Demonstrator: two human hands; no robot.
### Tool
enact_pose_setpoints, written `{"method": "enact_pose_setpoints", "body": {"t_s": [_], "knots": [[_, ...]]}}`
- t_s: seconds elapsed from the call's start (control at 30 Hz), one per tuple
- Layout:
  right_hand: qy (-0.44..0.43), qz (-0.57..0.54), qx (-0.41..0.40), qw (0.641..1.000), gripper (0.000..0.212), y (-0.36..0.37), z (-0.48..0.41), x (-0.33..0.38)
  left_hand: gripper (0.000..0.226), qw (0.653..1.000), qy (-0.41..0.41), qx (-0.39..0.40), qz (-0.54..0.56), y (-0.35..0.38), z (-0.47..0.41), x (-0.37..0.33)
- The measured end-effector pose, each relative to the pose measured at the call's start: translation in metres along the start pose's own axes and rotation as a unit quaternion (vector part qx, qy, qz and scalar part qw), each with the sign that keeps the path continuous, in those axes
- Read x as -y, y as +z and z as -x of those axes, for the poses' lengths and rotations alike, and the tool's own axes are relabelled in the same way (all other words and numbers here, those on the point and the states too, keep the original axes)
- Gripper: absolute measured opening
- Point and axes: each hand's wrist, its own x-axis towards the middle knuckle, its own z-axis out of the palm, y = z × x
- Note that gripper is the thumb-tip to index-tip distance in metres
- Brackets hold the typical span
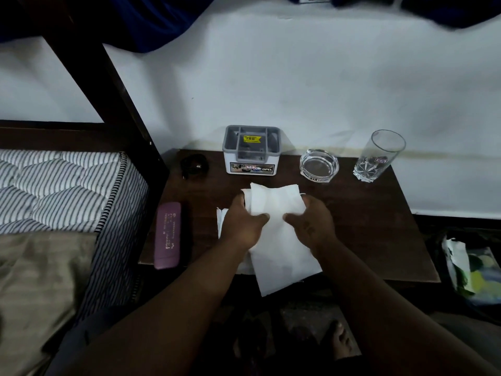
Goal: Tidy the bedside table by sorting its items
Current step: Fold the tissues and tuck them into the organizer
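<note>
I have the left hand [244, 226] and the right hand [311, 223] on a sheet of white paper [282, 256] at the middle of the surface [366, 226]. The sheet's near end hangs past the front edge. The fingers of both hands are curled round the sheet's far half, thumbs pinching it from the near side. A second sheet [221, 221] shows from under the left hand, so I judge I am in the step of gathering or folding the papers. The back edge looks fairly orderly: a grey and white box [250, 169], an ashtray [319, 165] and a glass [379, 158] stand apart in a row. A dark coiled thing [193, 165] lies near the back left corner, too dim for me to name. A purple case [167, 234] lies along the left edge, its end past the front. I reckon the papers, the case and that dark thing are left to place.
</note>
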Motion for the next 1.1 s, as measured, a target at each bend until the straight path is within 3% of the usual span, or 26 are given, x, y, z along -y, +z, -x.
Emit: {"method": "enact_pose_setpoints", "body": {"t_s": [0.17, 0.33, 0.47, 0.57, 0.73, 0.87, 0.97, 1.1], "knots": [[0.025, -0.092, -0.013, 0.995, 0.047, -0.006, 0.002, 0.004, 0.045, 0.998, -0.002, 0.004, 0.069, 0.001, 0.001, -0.003], [0.085, -0.246, -0.066, 0.963, 0.050, -0.026, 0.012, 0.016, 0.047, 0.959, -0.008, 0.049, 0.279, -0.010, 0.011, -0.013], [0.125, -0.404, 0.049, 0.905, 0.065, -0.050, 0.032, 0.019, 0.044, 0.925, -0.024, 0.075, 0.371, -0.028, 0.028, -0.021], [0.147, -0.484, 0.108, 0.856, 0.061, -0.061, 0.061, 0.016, 0.035, 0.914, -0.045, 0.059, 0.399, -0.038, 0.045, -0.032], [0.160, -0.532, 0.142, 0.819, 0.042, -0.067, 0.106, 0.020, 0.027, 0.908, -0.056, 0.041, 0.413, -0.050, 0.072, -0.049], [0.145, -0.517, 0.085, 0.839, 0.011, -0.077, 0.133, 0.028, 0.030, 0.901, -0.055, 0.040, 0.429, -0.058, 0.095, -0.058], [0.132, -0.497, 0.040, 0.857, 0.020, -0.087, 0.151, 0.032, 0.038, 0.888, -0.042, 0.049, 0.456, -0.060, 0.108, -0.058], [0.090, -0.485, 0.015, 0.870, 0.017, -0.110, 0.178, 0.039, 0.045, 0.873, -0.017, 0.057, 0.484, -0.063, 0.128, -0.056]]}}
